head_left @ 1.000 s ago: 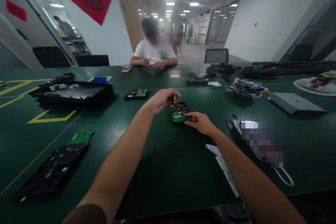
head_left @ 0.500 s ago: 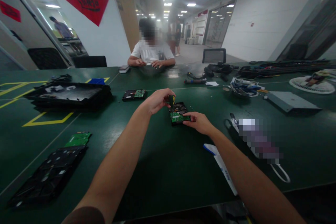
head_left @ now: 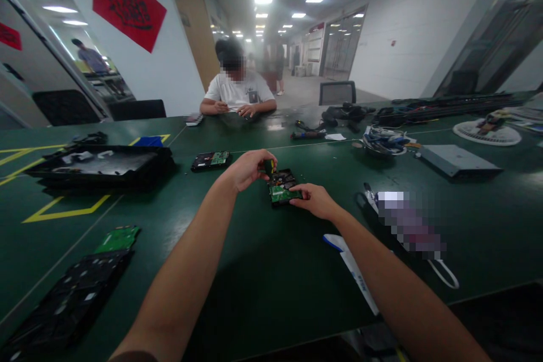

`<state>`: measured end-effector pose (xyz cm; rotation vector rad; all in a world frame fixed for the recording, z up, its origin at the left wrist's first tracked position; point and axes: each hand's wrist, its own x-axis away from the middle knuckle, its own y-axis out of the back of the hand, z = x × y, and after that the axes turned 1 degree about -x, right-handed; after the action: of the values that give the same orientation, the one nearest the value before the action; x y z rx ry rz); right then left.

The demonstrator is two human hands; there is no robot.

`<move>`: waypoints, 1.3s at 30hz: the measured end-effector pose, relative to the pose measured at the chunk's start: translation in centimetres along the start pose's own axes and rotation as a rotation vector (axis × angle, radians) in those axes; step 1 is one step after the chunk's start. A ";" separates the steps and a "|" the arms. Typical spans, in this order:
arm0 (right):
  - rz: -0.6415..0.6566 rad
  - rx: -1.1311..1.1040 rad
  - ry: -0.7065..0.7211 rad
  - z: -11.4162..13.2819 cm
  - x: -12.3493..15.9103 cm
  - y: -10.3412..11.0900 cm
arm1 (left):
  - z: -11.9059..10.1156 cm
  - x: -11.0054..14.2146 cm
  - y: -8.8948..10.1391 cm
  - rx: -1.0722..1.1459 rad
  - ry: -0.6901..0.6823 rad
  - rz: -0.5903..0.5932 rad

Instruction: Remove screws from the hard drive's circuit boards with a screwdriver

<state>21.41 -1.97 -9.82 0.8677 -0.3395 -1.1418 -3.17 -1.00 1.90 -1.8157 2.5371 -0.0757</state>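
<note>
A long green table point(head_left: 271, 294) lies beneath the hard drive point(head_left: 280, 194) and everything set around it. Beyond the drive, across the tabletop, sits a person in a white shirt point(head_left: 244, 90). A shallow black tray point(head_left: 127, 159) is well to the drive's left; a flat grey metal case point(head_left: 458, 159) is well to its right, on the far side. The left hand point(head_left: 250, 171), over the drive's far left corner, has its fingers pinched round something upright. The right hand point(head_left: 316, 202), at the drive's near right corner, holds that edge with fingers and thumb narrowly apart. Smallest is the yellow-and-black tool handle point(head_left: 270, 168) in the left fingers, above the drive; its tip cannot be made out.
</note>
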 end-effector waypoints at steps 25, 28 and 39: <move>0.002 0.022 0.012 0.3 0.0 0.1 | 0.0 0.0 -0.5 0.132 0.095 0.008; 0.010 0.022 0.010 0.1 0.0 0.1 | 0.2 -0.3 0.0 0.069 0.049 -0.066; 0.013 0.002 0.001 0.1 0.0 0.0 | 0.7 -0.7 0.0 0.117 0.035 -0.045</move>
<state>21.35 -2.04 -9.71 0.8671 -0.3448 -1.1290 -2.96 -0.39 1.19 -1.8430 2.4575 -0.2530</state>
